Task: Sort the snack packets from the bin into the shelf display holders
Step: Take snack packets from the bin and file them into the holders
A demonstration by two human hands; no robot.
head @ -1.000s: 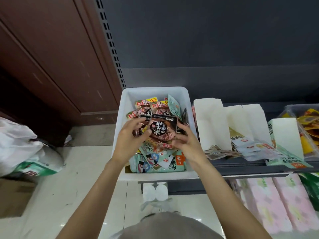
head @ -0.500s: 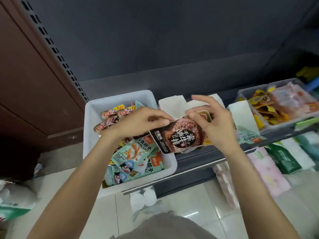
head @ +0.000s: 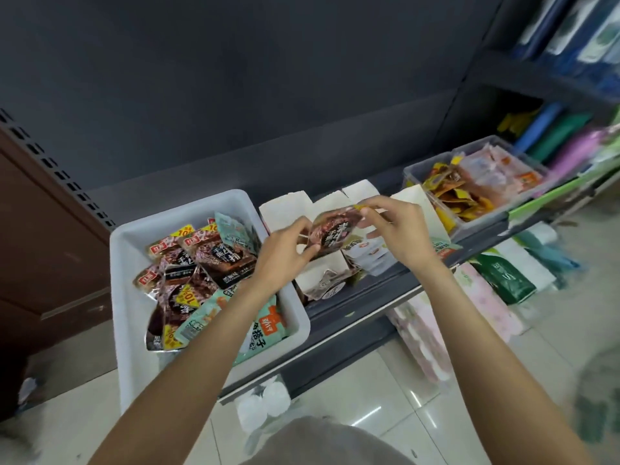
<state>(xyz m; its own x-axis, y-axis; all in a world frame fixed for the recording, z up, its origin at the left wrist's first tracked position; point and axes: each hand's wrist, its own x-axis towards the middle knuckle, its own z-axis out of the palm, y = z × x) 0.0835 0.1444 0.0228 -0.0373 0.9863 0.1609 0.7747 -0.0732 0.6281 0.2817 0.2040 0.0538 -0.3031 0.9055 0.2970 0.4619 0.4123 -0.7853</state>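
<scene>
A dark brown snack packet [head: 330,231] hangs above the white display holders [head: 285,209]. My left hand [head: 283,253] pinches its lower left edge, and my right hand [head: 399,229] pinches its upper right corner. The packet is over the leftmost holder, which has a similar brown packet [head: 323,285] lying at its front. To the left stands the white bin [head: 134,250], full of several brown and pale green snack packets [head: 201,273]. White packets [head: 367,251] lie in the holder under my right hand.
A clear tub [head: 412,171] of orange and pink packets stands on the dark shelf [head: 362,297] to the right. Pink and green packs sit on the lower shelf. Farther right a shelf unit carries blue and green goods. A brown wall panel is on the left.
Both hands have carried the brown packet from the bin rightward to above the white holders. The view has swung right and now shows the clear tub and the right shelves.
</scene>
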